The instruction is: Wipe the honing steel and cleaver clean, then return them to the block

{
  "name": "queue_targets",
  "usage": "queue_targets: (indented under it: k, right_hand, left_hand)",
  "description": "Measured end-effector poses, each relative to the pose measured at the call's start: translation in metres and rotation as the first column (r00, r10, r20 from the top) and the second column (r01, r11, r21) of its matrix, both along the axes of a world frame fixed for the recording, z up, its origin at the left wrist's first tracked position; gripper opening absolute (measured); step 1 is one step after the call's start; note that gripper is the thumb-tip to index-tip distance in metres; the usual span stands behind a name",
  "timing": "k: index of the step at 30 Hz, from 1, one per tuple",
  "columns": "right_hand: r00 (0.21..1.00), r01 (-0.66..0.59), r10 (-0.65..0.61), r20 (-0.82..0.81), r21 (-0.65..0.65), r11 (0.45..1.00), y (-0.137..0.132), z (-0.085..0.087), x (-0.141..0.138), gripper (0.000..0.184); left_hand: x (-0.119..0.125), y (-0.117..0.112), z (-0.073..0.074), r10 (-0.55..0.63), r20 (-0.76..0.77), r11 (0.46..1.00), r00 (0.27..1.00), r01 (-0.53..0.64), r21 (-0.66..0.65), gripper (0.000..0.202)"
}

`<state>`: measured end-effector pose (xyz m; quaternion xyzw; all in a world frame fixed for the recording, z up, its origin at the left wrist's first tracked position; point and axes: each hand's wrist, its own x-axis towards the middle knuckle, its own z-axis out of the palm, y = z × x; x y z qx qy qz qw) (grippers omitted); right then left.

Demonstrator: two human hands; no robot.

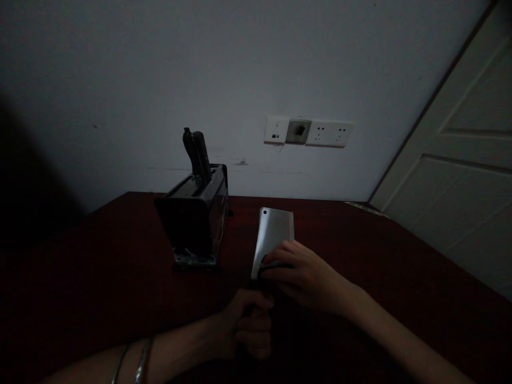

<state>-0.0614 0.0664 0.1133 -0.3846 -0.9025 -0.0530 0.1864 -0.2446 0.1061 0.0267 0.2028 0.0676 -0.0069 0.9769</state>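
Note:
In the middle of the head view is a cleaver (274,226) with a broad, shiny metal blade and a small hole near its far corner. My left hand (252,325) is closed around its dark handle, which is mostly hidden. Over the near part of the blade lies my right hand (298,269), its fingers bent around a small dark object (276,265) against the metal. Dim light and the fingers keep me from telling what kind of object it is.
A black knife block (188,226) stands left of the cleaver, with black-handled tools (198,154) upright in its top. The dark red table (332,229) meets a pale wall bearing sockets and switches (308,132). A panelled white door (460,176) is at right.

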Motion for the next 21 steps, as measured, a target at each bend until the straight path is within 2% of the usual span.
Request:
queue_targets:
  k: [11,18,21]
  right_hand:
    - [0.999,0.019,-0.021,0.042,0.040,0.999,-0.002,-0.008,-0.015,0.026]
    - [1.000,-0.020,0.019,-0.015,-0.040,0.999,-0.008,0.007,-0.013,0.019]
    - [0.999,-0.022,0.021,-0.028,-0.044,0.999,-0.009,0.007,-0.012,0.018]
  left_hand:
    - [0.001,-0.003,0.011,-0.038,-0.006,0.999,0.999,0.038,-0.001,0.040]
    - [-0.001,-0.007,0.015,-0.048,-0.026,0.998,0.999,0.049,0.048,0.043]
    - [-0.002,-0.008,0.015,-0.022,-0.033,0.998,0.999,0.024,0.060,0.038]
